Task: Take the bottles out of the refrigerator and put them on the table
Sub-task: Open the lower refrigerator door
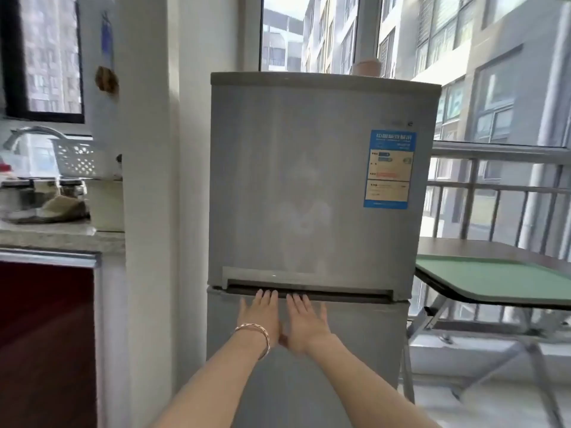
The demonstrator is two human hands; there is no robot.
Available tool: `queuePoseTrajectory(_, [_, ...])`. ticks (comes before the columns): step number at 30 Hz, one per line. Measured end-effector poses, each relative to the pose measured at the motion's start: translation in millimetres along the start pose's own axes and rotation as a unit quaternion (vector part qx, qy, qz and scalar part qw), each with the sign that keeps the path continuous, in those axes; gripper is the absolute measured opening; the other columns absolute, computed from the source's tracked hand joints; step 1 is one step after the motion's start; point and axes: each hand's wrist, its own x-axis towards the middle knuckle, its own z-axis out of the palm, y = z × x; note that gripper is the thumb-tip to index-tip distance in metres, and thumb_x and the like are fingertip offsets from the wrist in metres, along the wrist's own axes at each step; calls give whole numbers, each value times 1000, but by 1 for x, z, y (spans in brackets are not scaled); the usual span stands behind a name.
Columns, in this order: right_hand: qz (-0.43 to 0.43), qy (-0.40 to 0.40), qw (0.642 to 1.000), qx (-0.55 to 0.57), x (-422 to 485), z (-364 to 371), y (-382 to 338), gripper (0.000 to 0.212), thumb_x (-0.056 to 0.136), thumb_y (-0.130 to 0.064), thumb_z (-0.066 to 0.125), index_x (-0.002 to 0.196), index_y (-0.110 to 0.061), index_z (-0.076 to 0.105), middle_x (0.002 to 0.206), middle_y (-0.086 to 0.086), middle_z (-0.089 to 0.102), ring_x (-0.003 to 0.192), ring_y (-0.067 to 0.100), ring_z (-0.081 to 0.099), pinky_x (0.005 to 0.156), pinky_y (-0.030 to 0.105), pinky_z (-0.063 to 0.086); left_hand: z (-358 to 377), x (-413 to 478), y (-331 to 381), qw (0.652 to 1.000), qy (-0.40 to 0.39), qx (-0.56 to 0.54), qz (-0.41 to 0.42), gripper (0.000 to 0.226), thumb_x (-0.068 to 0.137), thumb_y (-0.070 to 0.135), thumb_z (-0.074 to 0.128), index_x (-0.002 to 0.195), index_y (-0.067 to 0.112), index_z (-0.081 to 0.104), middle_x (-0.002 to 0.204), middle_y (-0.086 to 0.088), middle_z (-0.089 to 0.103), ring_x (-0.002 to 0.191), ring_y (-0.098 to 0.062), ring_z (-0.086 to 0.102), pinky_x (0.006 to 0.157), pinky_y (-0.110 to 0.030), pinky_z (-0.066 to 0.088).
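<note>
A grey two-door refrigerator stands straight ahead with both doors closed, so no bottles are visible. A dark handle slot runs along the gap between the upper and lower door. My left hand, with a bracelet on its wrist, lies flat against the top of the lower door, fingertips at the slot. My right hand lies flat beside it, fingers spread, tips also at the slot. Neither hand holds anything. A folding table with a green top stands to the right of the refrigerator.
A white pillar stands left of the refrigerator. Further left is a kitchen counter with a white basket, a tap and dishes above a dark red cabinet. A metal railing and windows are behind the table.
</note>
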Motion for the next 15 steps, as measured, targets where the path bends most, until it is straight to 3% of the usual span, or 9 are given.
queuePoseTrajectory(3, [17,3,1000,19,1,4,-5,86,93,-44,44,158,-13,-3,167,1,-5,154,19,-9,121,55,-5,6,4,-5,999,-1,-30,-12,72,96,27,41,156,15,4,164,2,4,152,-16,1,122,-50,7])
queuePoseTrajectory(5, [19,22,999,26,2,3,-4,82,93,-38,46,158,-14,2,167,1,-1,154,18,-3,122,54,2,11,6,-8,998,40,-47,-9,70,93,23,43,155,17,12,164,3,10,152,-15,6,122,-50,8])
queuePoseTrajectory(9, [36,50,998,19,4,-12,-2,57,92,-32,48,145,-14,36,152,6,38,143,23,30,116,50,22,9,2,-9,995,92,-27,5,51,90,25,44,141,21,40,147,2,44,139,-19,33,119,-49,14])
queuePoseTrajectory(12, [41,115,993,1,1,-22,-5,33,95,-27,42,120,-14,57,127,8,61,122,28,51,99,42,33,-12,-4,-11,993,116,13,37,33,90,25,40,116,22,61,121,-1,66,116,-25,55,102,-41,37])
queuePoseTrajectory(15, [87,158,983,20,-10,-34,-4,34,95,-27,38,101,-11,68,109,11,72,102,31,64,87,38,36,-32,-10,-13,991,97,-69,60,30,90,22,40,103,22,67,110,-5,71,102,-29,65,84,-36,49])
